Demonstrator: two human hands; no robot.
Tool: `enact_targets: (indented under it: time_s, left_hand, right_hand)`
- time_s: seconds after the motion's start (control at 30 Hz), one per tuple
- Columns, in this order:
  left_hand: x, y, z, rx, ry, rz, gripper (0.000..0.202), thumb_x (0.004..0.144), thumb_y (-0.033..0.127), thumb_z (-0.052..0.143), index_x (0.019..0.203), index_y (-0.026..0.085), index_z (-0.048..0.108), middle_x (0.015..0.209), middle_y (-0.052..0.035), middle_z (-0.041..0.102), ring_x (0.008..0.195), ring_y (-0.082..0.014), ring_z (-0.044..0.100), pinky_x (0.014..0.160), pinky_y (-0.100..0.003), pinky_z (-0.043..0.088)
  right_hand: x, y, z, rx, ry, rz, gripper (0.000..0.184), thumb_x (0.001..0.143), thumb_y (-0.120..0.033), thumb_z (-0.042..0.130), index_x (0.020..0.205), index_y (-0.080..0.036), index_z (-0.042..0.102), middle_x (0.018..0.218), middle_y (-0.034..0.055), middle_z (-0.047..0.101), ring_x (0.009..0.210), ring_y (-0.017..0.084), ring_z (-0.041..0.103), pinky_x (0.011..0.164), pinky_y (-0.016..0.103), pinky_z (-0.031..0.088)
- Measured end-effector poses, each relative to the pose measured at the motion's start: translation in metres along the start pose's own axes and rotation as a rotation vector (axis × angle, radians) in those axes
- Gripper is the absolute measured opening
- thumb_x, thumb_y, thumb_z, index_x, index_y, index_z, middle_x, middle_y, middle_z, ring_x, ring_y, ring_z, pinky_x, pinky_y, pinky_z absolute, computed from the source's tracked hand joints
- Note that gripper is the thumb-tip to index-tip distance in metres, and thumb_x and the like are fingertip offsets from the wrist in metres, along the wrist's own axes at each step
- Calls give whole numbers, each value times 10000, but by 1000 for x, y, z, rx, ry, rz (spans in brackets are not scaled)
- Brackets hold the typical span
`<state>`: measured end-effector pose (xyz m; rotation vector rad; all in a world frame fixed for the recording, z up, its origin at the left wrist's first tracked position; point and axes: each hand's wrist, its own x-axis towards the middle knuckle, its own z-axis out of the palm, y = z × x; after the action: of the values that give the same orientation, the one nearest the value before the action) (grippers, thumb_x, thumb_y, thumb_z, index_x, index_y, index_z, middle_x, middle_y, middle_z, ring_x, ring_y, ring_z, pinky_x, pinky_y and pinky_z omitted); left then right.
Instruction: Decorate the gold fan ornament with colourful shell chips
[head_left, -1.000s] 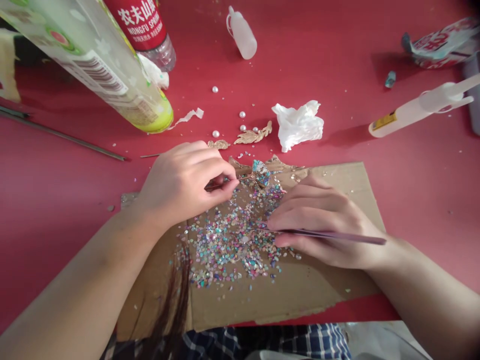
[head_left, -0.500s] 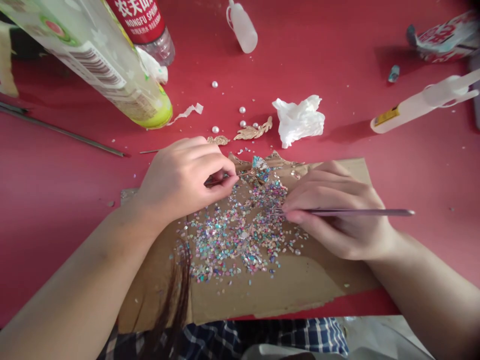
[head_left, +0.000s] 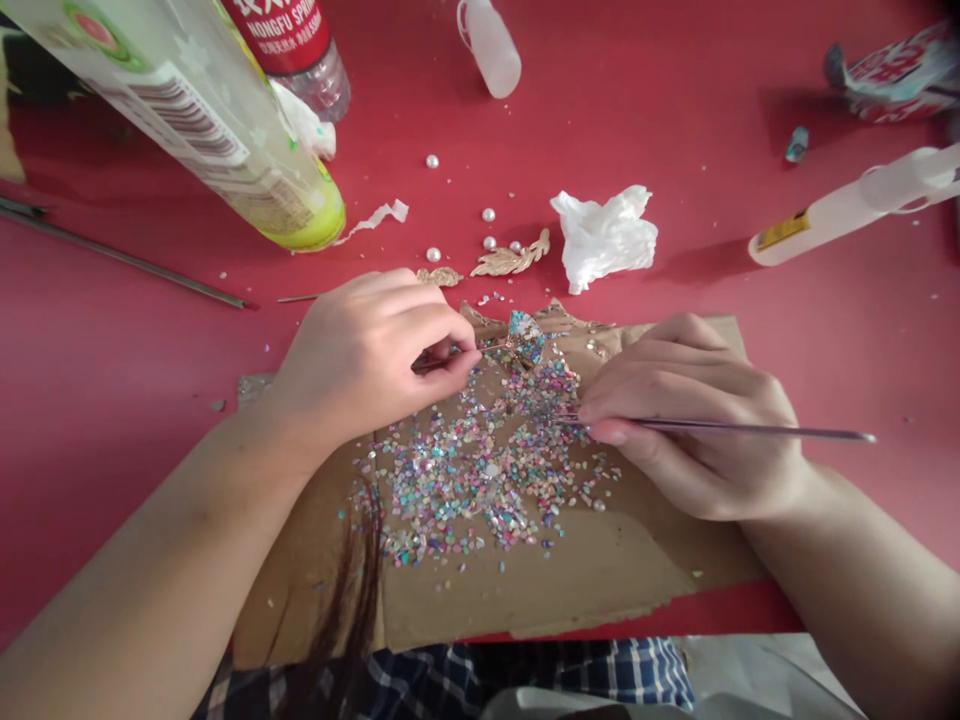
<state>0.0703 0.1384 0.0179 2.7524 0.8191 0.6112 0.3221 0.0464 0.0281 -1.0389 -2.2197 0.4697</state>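
On a red table (head_left: 112,420), a cardboard sheet (head_left: 540,590) is strewn with colored chips (head_left: 480,480). A wire stem (head_left: 450,352) bearing a chip-covered leaf (head_left: 525,338) is pinched steady by the left hand (head_left: 360,365), just above the chips. Tweezers (head_left: 720,428) are held low and nearly flat in the right hand (head_left: 697,420), tips at the chips' edge, with the hands kept apart.

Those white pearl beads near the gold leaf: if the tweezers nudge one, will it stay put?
Probably not: the pearl beads look round and smooth, so a light nudge would likely roll them across the red tabletop. They also look small and probably light, so they may skid away from the tweezers in the right hand unless gripped squarely.
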Motion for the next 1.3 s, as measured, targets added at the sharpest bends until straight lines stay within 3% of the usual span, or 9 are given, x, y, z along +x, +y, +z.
enact_targets:
  time_s: [0.4, 0.87, 1.3]
  left_hand:
    - [0, 1, 0, 8, 0, -1, 161, 899, 247, 579, 745, 278, 612, 700, 27, 673, 661, -161, 573, 654, -357, 486]
    - [0, -1, 1, 8, 4, 7, 143, 896, 259, 589, 756, 271, 616, 703, 25, 672, 666, -163, 570, 652, -357, 492]
    - [0, 1, 1, 31, 0, 21, 147, 909, 244, 587, 764, 251, 615, 707, 21, 668, 673, -158, 575, 667, -335, 484]
  right_hand:
    - [1, 0, 0, -1, -26, 22, 160, 993, -264, 545, 849, -232, 607, 741, -2, 731, 650, 165, 671, 693, 395, 448]
    - [-2, 3, 5, 87, 39, 119, 155, 981, -251, 578, 836, -217, 623, 699, 8, 688, 638, 177, 645, 696, 393, 437]
    - [-1, 2, 0, 46, 59, 49, 202, 996, -227, 550, 803, -187, 594, 711, 4, 695, 665, 156, 667, 723, 378, 449]
